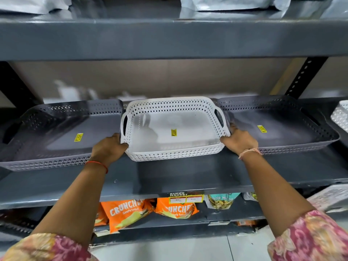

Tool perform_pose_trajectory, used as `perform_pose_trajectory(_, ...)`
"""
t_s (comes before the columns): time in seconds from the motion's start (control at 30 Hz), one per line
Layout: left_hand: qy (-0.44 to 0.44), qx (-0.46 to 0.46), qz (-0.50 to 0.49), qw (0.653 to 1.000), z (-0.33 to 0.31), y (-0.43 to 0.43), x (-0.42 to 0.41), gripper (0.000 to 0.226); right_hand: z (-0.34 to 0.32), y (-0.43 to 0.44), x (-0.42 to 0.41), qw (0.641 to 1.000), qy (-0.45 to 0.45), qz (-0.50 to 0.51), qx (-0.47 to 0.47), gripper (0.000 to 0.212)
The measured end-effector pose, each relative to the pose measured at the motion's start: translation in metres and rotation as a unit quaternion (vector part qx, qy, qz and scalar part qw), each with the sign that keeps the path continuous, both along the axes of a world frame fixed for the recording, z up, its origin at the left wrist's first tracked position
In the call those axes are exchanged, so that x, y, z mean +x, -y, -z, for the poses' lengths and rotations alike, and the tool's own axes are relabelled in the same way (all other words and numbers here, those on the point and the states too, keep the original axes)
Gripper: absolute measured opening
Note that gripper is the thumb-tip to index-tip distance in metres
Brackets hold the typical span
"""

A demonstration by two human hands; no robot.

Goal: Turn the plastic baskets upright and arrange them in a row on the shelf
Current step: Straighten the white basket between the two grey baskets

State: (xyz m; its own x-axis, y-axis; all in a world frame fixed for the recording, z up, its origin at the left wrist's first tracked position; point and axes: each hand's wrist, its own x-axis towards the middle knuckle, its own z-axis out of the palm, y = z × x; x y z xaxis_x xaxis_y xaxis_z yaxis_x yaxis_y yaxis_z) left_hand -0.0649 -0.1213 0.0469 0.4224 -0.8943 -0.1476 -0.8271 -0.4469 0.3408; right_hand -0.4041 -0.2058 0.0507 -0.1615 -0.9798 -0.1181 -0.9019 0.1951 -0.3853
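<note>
A white perforated plastic basket [175, 155] sits upright in the middle of the grey metal shelf [169, 178]. My left hand [108, 148] grips its front left corner and my right hand [239, 141] grips its front right corner. A grey basket [47, 162] stands upright to its left, and another grey basket [293, 146] stands upright to its right. Each of the three has a yellow sticker on its floor. They lie side by side in a row, the white one nearly touching both neighbours.
Another white basket [340, 113] shows at the far right edge of the shelf. The shelf above [169, 38] hangs low over the baskets. Below, orange snack bags [128, 211] and other packets fill the lower shelf. A black upright post [305, 76] stands at back right.
</note>
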Motion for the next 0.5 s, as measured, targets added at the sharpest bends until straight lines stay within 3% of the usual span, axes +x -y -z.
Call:
perform_pose_trajectory(0.1, 0.01, -0.005, 0.008, 1.0, 0.002, -0.013, -0.003, 0.041, 0.002, -0.014, -0.003, 1.0, 0.001, 0.003, -0.003, 0.052)
perform_pose_trajectory(0.23, 0.011, -0.005, 0.021, 1.0, 0.003, -0.032, -0.007, 0.06, 0.005, -0.033, -0.007, 1.0, -0.003, 0.004, -0.021, 0.05)
perform_pose_trajectory(0.37, 0.016, -0.007, 0.029, 0.999, 0.005, -0.049, -0.012, 0.047, 0.006, -0.052, -0.016, 0.999, -0.012, -0.015, -0.025, 0.059)
perform_pose_trajectory(0.5, 0.017, -0.019, 0.039, 0.999, 0.007, -0.066, -0.019, 0.059, 0.005, -0.066, -0.023, 0.999, -0.015, -0.024, -0.024, 0.064)
